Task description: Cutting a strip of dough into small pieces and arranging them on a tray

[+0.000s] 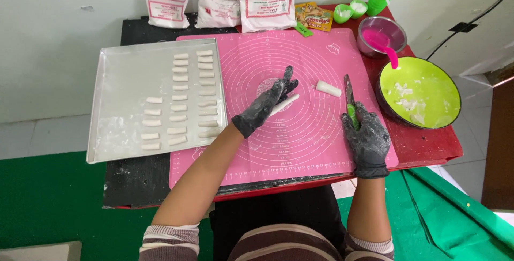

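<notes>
Hands: L [266, 102] flat, pressing dough strip [287, 102] on pink mat [300, 143]; R [367, 136] grips knife [349, 100].

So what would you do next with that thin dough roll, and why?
Probably bring the knife in the right hand over to cut the dough roll under the left hand; one short piece already lies cut on the mat.

Your left hand [266, 104] is stretched forward, gloved fingers [288, 81] flat and spread; your right hand [367, 135] is curled into a fist-like grip.
</notes>
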